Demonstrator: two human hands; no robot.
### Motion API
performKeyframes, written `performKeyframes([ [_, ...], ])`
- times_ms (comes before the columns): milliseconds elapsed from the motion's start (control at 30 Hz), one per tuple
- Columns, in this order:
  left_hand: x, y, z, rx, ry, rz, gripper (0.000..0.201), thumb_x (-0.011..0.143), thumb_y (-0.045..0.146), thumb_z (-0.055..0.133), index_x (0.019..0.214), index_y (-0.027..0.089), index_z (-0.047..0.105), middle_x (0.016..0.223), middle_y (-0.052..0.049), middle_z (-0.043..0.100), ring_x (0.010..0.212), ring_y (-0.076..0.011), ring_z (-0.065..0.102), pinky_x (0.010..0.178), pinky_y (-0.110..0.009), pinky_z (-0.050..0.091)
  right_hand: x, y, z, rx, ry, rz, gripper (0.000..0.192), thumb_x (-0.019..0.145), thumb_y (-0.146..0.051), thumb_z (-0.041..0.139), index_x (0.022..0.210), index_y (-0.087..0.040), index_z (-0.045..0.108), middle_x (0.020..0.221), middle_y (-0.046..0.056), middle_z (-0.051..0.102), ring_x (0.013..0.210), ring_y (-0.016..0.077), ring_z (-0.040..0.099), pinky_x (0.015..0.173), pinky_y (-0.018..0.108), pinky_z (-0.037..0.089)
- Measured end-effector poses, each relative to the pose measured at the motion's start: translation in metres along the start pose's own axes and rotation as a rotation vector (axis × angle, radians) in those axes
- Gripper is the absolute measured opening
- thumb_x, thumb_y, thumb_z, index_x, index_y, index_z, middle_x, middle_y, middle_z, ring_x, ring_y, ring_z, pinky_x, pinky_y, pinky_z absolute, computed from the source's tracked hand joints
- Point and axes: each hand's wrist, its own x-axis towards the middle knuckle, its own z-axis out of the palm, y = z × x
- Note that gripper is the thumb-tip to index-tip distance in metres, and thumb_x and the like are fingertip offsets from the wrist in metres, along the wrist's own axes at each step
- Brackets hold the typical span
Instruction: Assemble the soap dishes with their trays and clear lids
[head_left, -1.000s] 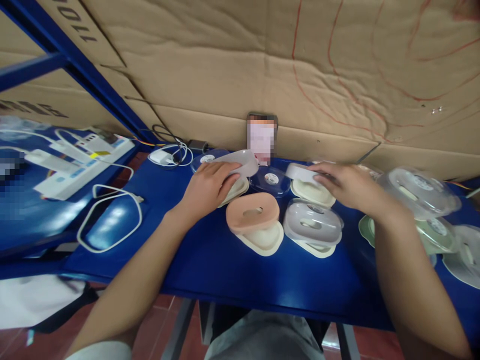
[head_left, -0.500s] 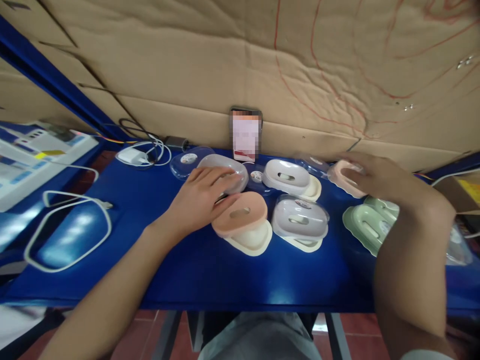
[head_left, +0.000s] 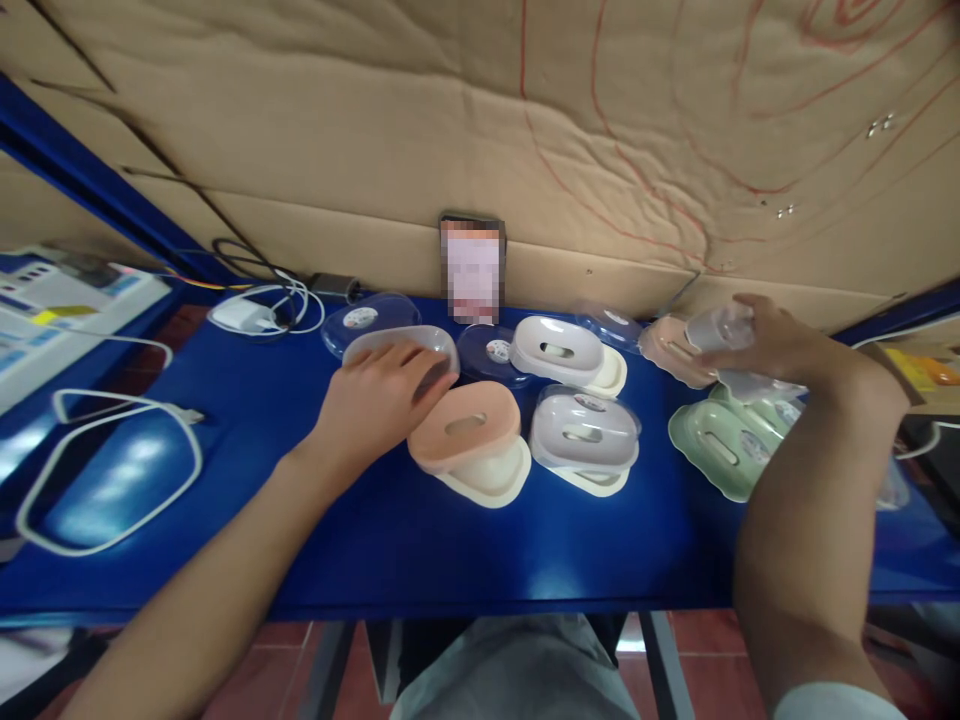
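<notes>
Blue tabletop (head_left: 420,540) carries everything, with creased brown cardboard (head_left: 420,130) standing behind it. At the far left a white looped cable (head_left: 112,480) lies on a lower blue surface, and a white charger with coiled cord (head_left: 247,312) sits near the back. The left hand (head_left: 375,400) lies palm down on a translucent grey oval lid (head_left: 405,350), fingers spread flat over it rather than clamped. Just beside it sits a peach oval soap dish on a cream base (head_left: 472,445), then a grey-lidded dish (head_left: 585,445) and a white-topped dish (head_left: 559,352) behind. Farther right a pale green dish (head_left: 712,445) rests on the table. Above it the right hand (head_left: 780,345) grips a clear plastic lid (head_left: 720,330), fingers curled around it, lifted off the table
</notes>
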Motion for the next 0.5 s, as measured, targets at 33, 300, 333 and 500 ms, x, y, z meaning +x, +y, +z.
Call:
performKeyframes([
  [33,0.000,0.002,-0.001,-0.028,0.026,-0.004,0.037,0.110,0.047,0.049,0.121,0.024,0.076,0.122,-0.015,0.077,0.114,-0.0386,0.074,0.097,-0.055,0.058,-0.004,-0.012,-0.006,0.080,-0.033,-0.030,0.111,0.082,-0.057,0.088,0.169,-0.013,0.036,0.150,0.030,0.060,0.123,0.0332,0.069,0.095,0.039,0.054],
  [300,-0.018,0.041,0.000,-0.856,0.108,0.196,0.109,0.090,0.066,0.080,0.172,0.040,0.013,0.170,-0.015,0.043,0.139,-0.0381,0.063,0.107,-0.058,0.061,-0.082,-0.152,-0.013,0.627,0.069,-0.958,0.119,0.085,-0.058,0.086,0.176,-0.027,0.016,0.178,0.012,0.033,0.163,0.0339,0.034,0.135,0.047,0.030],
  [333,-0.022,0.046,0.002,-0.943,0.119,0.203,0.119,0.085,0.071,0.082,0.172,0.042,0.005,0.174,-0.016,0.035,0.144,-0.0402,0.059,0.109,-0.062,0.059,-0.094,-0.166,-0.010,0.666,0.043,-1.015,0.122,0.084,-0.061,0.087,0.176,-0.032,0.013,0.176,0.010,0.036,0.161,0.0347,0.038,0.133,0.049,0.035],
  [500,-0.027,0.051,0.005,-1.030,0.317,0.182,0.108,0.082,0.077,0.081,0.165,0.042,0.021,0.165,-0.012,0.040,0.147,-0.0391,0.053,0.120,-0.063,0.049,-0.116,-0.192,-0.001,0.775,-0.015,-1.116,0.122,0.088,-0.066,0.082,0.174,-0.047,-0.003,0.177,0.004,0.034,0.161,0.0331,0.040,0.128,0.054,0.043],
])
